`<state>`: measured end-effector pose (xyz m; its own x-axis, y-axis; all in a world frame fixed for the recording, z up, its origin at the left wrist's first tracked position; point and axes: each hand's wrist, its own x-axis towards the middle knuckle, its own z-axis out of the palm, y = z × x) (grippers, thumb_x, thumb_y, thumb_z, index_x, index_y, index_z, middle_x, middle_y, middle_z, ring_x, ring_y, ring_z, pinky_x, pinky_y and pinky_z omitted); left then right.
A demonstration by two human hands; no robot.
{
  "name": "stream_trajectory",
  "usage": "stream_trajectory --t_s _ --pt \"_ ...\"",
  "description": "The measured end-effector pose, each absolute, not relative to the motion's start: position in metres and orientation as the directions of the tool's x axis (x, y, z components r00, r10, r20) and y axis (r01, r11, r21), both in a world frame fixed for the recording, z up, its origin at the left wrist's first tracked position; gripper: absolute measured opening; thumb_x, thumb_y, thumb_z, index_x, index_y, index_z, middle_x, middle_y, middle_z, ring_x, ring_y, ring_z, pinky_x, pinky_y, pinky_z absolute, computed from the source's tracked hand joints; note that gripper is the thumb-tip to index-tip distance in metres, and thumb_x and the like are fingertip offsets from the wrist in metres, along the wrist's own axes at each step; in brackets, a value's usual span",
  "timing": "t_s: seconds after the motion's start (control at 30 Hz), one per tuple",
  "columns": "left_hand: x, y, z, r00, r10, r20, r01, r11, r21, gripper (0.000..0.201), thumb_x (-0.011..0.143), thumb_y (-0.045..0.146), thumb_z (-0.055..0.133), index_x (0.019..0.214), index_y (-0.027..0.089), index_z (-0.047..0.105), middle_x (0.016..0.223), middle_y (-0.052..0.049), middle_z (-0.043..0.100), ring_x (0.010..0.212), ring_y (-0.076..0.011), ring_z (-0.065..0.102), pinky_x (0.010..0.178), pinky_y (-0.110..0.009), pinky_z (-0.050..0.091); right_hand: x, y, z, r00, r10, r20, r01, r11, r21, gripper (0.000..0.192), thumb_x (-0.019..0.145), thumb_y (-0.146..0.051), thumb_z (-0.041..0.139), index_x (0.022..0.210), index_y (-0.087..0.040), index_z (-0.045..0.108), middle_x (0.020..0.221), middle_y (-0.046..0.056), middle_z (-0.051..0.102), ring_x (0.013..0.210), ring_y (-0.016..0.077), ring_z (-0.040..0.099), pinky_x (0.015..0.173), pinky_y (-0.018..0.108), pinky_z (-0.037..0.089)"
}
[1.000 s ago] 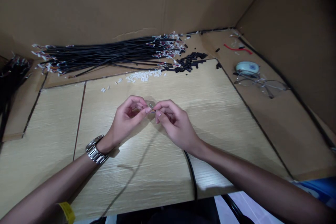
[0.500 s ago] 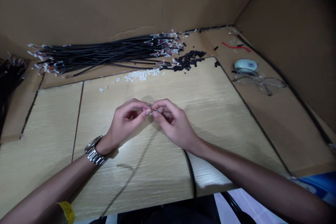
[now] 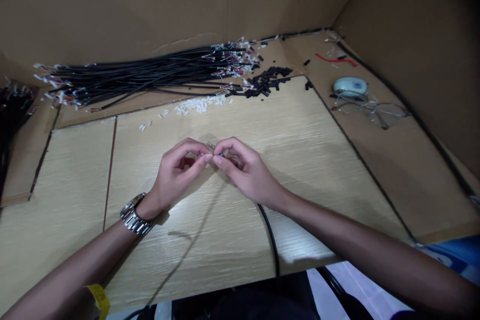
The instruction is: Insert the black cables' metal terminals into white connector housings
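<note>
Above the middle of the table, my left hand (image 3: 182,164) and my right hand (image 3: 243,167) meet fingertip to fingertip. Both pinch thin wires (image 3: 211,146) at the end of a black cable (image 3: 270,235). A small bit of blue shows by the right fingertips. The cable comes out below my right hand and hangs over the table's front edge. My fingers cover most of the wire ends, so I cannot make out single strands. A metal watch (image 3: 135,215) is on my left wrist.
Behind my hands lie small white connector pieces (image 3: 197,105), short black tubes (image 3: 267,82) and a bundle of black cables (image 3: 150,72). At the right are eyeglasses (image 3: 375,108), a pale green oval object (image 3: 350,86) and a red strip (image 3: 335,59). Cardboard walls (image 3: 168,0) enclose the table.
Both hands are still pinched together at the wires, with only slight finger shifts. A bit of blue now shows at the right fingertips. The whole view has shifted slightly.
</note>
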<state>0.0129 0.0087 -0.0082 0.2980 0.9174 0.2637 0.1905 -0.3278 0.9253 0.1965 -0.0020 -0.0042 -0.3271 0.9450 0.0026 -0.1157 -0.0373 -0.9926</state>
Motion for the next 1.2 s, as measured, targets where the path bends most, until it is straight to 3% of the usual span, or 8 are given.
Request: stream_trajectory --t_s 0.17,0.3,0.5,0.67,0.83,1.0,1.2 --pt "0.011 0.009 -0.009 0.313 0.895 0.318 0.234 -0.397 0.887 0.006 0.09 0.022 0.066 0.096 0.021 0.066 0.09 -0.006 0.062 0.078 -0.0149 0.061 0.052 -0.022 0.048 0.203 0.008 -0.003 -0.506 0.854 -0.119 -0.232 -0.269 -0.935 0.016 0.09 -0.035 0.062 0.095 -0.021 0.055 0.069 -0.007 0.049 0.043 0.0037 0.034 0.034 0.016 0.024" --pt "0.011 0.01 -0.011 0.331 0.881 0.339 0.217 -0.421 0.881 0.008 0.089 0.018 0.066 0.097 0.021 0.067 0.091 -0.005 0.062 0.071 -0.0121 0.06 0.051 -0.02 0.048 0.204 0.011 -0.004 -0.515 0.851 -0.106 -0.232 -0.257 -0.938 0.014 0.091 -0.032 0.062 0.096 -0.02 0.057 0.072 -0.006 0.053 0.043 0.0025 0.036 0.033 0.015 0.027" --pt "0.013 0.01 -0.008 0.33 0.929 0.168 0.081 -0.205 0.975 0.011 0.089 0.022 0.066 0.1 0.018 0.065 0.087 -0.003 0.064 0.055 -0.0064 0.055 0.047 -0.016 0.05 0.2 0.008 -0.003 -0.452 0.877 -0.163 -0.268 -0.308 -0.913 0.022 0.087 -0.039 0.066 0.089 -0.02 0.055 0.068 -0.007 0.05 0.041 0.0031 0.035 0.033 0.016 0.023" --pt "0.014 0.01 -0.005 0.328 0.942 0.074 0.024 -0.087 0.996 0.022 0.085 0.024 0.072 0.106 0.018 0.067 0.089 -0.005 0.068 0.061 -0.0088 0.059 0.048 -0.015 0.052 0.201 0.007 -0.004 -0.343 0.937 -0.065 -0.199 -0.141 -0.97 0.02 0.089 -0.037 0.064 0.086 -0.019 0.057 0.065 -0.006 0.048 0.046 0.0046 0.037 0.04 0.018 0.029" --pt "0.014 0.014 -0.002 0.313 0.95 -0.014 0.02 0.008 1.0 0.016 0.084 0.024 0.073 0.098 0.017 0.072 0.089 -0.004 0.071 0.052 -0.0053 0.056 0.045 -0.015 0.051 0.208 0.007 0.002 -0.346 0.937 0.051 -0.017 0.048 -0.999 0.012 0.092 -0.028 0.058 0.087 -0.018 0.057 0.071 -0.004 0.052 0.058 0.0073 0.043 0.05 0.02 0.032" --pt "0.011 0.021 0.001 0.364 0.927 -0.088 -0.032 0.107 0.994 0.009 0.081 0.022 0.076 0.089 0.018 0.075 0.082 -0.002 0.072 0.051 -0.0053 0.057 0.046 -0.015 0.05 0.215 0.009 0.013 -0.395 0.896 0.204 0.205 0.303 -0.931 0.003 0.09 -0.015 0.056 0.087 -0.016 0.057 0.084 0.001 0.058 0.073 0.0107 0.052 0.06 0.022 0.037" --pt "0.004 0.029 -0.001 0.433 0.883 -0.181 -0.044 0.222 0.974 0.011 0.079 0.021 0.078 0.09 0.02 0.078 0.085 -0.002 0.073 0.059 -0.0055 0.057 0.054 -0.015 0.048 0.217 0.01 0.015 -0.453 0.843 0.29 0.277 0.442 -0.853 0.007 0.089 -0.009 0.055 0.088 -0.015 0.059 0.088 0.001 0.059 0.074 0.0104 0.054 0.067 0.023 0.04"
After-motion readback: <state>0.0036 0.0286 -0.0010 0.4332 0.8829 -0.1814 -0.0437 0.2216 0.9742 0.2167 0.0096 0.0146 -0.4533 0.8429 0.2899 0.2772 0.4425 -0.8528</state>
